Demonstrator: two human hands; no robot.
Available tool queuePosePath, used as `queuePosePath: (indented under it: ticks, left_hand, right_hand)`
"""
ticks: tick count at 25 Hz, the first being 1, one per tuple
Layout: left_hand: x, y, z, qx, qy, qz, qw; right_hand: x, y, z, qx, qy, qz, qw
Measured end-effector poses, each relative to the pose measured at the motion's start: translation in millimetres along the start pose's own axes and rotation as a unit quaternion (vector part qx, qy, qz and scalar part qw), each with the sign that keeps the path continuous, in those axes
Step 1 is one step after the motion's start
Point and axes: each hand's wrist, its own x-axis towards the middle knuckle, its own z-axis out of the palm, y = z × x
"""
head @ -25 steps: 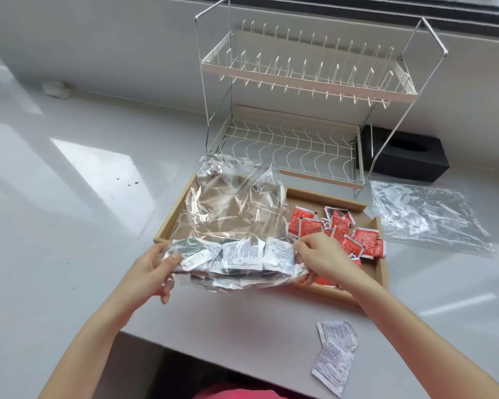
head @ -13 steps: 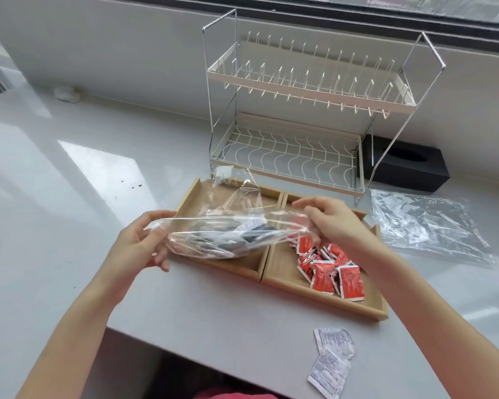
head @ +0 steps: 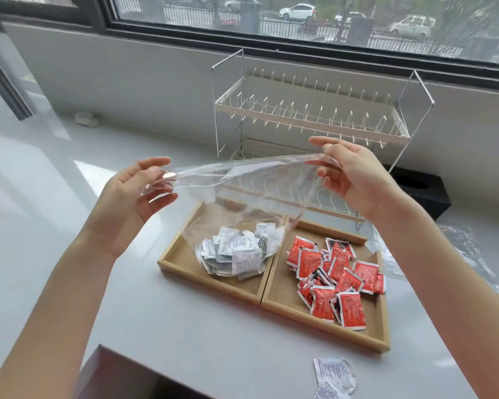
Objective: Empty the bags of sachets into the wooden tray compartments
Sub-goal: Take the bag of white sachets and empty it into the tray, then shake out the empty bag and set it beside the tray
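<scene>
Left hand (head: 133,197) raised, palm facing in, thumb and fingers pinching the left corner of the bag (head: 242,191); other fingers loosely spread. The bag is clear plastic, stretched taut between both hands and hanging upside down, its mouth drooping into the tray (head: 213,286) below. White sachets (head: 236,254) sit in a heap in the left compartment, below and between the hands, closer to the left one; the bag's lower edge still drapes round the top of the heap, so can't tell if all are fully out.

Right hand (head: 355,180) raised at similar height, pinching the bag's right corner between thumb and fingers, index finger sticking out straight. Below it, red sachets (head: 334,277) are piled loose in the right compartment, none in any bag. A wooden divider separates the two piles.

Behind the hands: wire rack (head: 308,116), two tiers, standing just beyond the tray. A black box (head: 427,194) is partly hidden behind the right wrist. A second clear bag (head: 467,243) lies flat on the counter (head: 55,226) right of the right forearm. Loose white packets (head: 333,375) lie on the counter near the front edge, below the right forearm, outside the tray. Window (head: 271,15) above, with a street and cars outside.
</scene>
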Motion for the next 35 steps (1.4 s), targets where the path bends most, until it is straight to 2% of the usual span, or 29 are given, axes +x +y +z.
queuePosePath:
  ticks: [8, 17, 21, 27, 32, 35]
  left_hand:
    - [8.4, 37.5, 12.8, 0.012, -0.020, 0.100, 0.995]
    - [10.6, 46.2, 22.5, 0.060, -0.047, 0.153, 0.985]
    - [9.6, 50.6, 15.2, 0.071, -0.032, 0.167, 0.983]
    - [4.8, 39.7, 7.1, 0.107, -0.030, 0.148, 0.983]
    - [5.9, 17.8, 13.6, 0.140, -0.077, 0.121, 0.980]
    - [5.2, -0.3, 15.0, 0.158, -0.128, 0.067, 0.977]
  right_hand:
    - [5.8, -35.6, -5.8, 0.021, -0.038, -0.057, 0.997]
    - [3.4, -47.2, -19.1, -0.015, -0.035, -0.120, 0.992]
    - [6.6, -39.7, -12.9, -0.027, -0.052, -0.124, 0.991]
    - [3.7, -29.3, -14.7, -0.097, -0.050, -0.137, 0.985]
    - [-6.9, -13.1, -43.0, -0.142, -0.033, -0.133, 0.980]
    - [-21.9, 3.1, -54.3, -0.157, -0.030, -0.137, 0.978]
